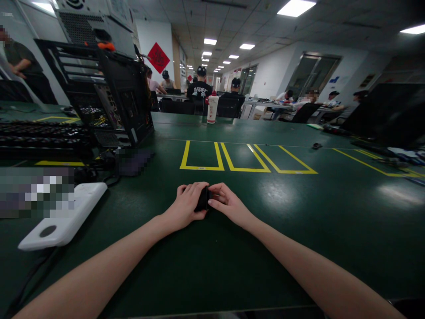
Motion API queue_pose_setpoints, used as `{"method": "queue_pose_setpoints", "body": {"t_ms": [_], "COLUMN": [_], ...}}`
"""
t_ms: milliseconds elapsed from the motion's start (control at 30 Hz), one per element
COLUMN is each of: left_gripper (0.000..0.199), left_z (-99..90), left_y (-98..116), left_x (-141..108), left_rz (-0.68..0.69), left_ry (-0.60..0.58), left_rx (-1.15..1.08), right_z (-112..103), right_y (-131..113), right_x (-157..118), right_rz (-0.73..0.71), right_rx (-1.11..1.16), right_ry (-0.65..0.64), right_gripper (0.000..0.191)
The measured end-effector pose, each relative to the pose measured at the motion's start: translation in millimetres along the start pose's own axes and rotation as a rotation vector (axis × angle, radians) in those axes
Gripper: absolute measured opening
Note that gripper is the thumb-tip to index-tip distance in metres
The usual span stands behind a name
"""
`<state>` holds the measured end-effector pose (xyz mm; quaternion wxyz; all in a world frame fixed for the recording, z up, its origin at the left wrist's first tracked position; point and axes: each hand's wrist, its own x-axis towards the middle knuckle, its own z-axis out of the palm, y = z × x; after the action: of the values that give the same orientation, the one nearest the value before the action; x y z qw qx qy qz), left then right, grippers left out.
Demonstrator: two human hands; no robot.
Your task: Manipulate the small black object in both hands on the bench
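Observation:
A small black object (pixel 202 200) is between my two hands, low over the green table (pixel 212 266). My left hand (pixel 187 204) wraps round it from the left, fingers over its top and thumb along its near side. From the right, my right hand (pixel 229 201) pinches at its right end with thumb and fingertips. Much of the object is hidden by the left fingers, so its full shape cannot be made out. Beyond the hands, yellow tape outlines (pixel 202 168) mark the table.
A white power strip (pixel 71 221) lies at the left. Behind it stand an open black computer case (pixel 122 102) and dark stacked parts (pixel 43 137). A white bottle (pixel 211 109) stands at the far edge. A dark monitor (pixel 388 115) is at the right. Several people sit beyond.

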<state>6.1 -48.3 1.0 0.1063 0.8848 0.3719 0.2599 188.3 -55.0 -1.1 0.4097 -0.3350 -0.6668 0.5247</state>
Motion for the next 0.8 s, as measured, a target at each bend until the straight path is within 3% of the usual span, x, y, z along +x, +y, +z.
{"method": "queue_pose_setpoints", "body": {"t_ms": [300,500,800], "left_gripper": [0.064,0.063,0.062], "left_z": [-0.8,1.5,0.5], "left_y": [0.4,-1.4,-0.2], "left_x": [0.4,0.0,0.1], "left_rz": [-0.014,-0.003,0.001], "left_ry": [-0.015,-0.001,-0.004], "left_rx": [0.002,0.002,0.0], "right_z": [-0.6,0.6,-0.5], "right_y": [-3.1,-3.8,-4.4], "right_x": [-3.6,-1.9,-2.8], "right_rz": [-0.023,-0.006,0.006], "right_rx": [-0.039,0.001,-0.053], "right_ry": [-0.046,-0.022,-0.028], "right_gripper": [0.036,0.024,0.033]}}
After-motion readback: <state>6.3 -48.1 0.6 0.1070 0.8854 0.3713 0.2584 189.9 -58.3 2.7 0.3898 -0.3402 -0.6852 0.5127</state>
